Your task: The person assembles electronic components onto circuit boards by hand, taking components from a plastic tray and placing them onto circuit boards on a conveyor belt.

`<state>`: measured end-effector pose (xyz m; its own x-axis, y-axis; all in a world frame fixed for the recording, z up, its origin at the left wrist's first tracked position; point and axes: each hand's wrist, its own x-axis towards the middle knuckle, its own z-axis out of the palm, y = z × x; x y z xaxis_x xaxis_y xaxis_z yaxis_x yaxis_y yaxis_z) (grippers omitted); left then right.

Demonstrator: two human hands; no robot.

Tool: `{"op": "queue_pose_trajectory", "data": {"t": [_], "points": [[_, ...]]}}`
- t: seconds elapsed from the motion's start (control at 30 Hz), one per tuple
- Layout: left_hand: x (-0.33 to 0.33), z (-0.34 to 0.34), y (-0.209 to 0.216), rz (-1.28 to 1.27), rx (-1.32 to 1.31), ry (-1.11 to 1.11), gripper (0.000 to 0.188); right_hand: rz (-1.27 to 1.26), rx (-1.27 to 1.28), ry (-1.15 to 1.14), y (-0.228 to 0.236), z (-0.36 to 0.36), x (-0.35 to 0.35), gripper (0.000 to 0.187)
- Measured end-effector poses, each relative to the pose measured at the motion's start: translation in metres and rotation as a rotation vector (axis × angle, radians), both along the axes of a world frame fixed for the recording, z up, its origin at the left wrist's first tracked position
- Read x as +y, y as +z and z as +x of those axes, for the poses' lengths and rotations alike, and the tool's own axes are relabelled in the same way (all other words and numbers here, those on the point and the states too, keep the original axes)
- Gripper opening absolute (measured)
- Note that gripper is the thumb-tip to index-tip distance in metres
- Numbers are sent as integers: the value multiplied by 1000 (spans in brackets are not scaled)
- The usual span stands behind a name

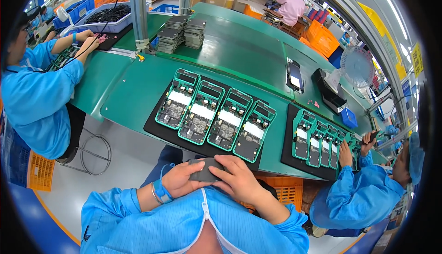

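Close to my body, my left hand (179, 180) and my right hand (237, 178) are both closed around a dark grey flat panel (206, 170). The left thumb lies on its near left end, and the right fingers press over its right part. A blue band and cord circle my left wrist. Just beyond my hands, several green-framed device housings (197, 111) lie side by side, slightly fanned, on a black mat (155, 124). Each shows circuit boards, a white strip across the middle and a dark window at the far end.
Stacks of grey panels (172, 35) stand on the green table (244, 46) at the back. To the right, more housings (301, 134) lie on another mat beside a co-worker (347, 198). Another co-worker (39, 97) sits left. A metal post (139, 14) rises at the back left.
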<state>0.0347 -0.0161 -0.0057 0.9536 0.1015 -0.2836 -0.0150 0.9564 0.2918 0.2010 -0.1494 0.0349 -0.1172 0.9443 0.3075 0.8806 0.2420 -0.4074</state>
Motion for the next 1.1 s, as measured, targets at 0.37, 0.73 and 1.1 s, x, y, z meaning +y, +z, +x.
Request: {"op": "queue_pose_trajectory", "data": {"t": [0.37, 0.73, 1.1], "points": [[3, -4, -1, -87, -11, 48, 43, 148, -160, -277, -4, 34, 41, 34], [7, -13, -8, -176, -88, 29, 47, 3, -354, -362, 1, 10, 39, 40], [24, -37, -5, 30, -68, 165, 42, -24, -40, 96, 8, -18, 46, 46]]}}
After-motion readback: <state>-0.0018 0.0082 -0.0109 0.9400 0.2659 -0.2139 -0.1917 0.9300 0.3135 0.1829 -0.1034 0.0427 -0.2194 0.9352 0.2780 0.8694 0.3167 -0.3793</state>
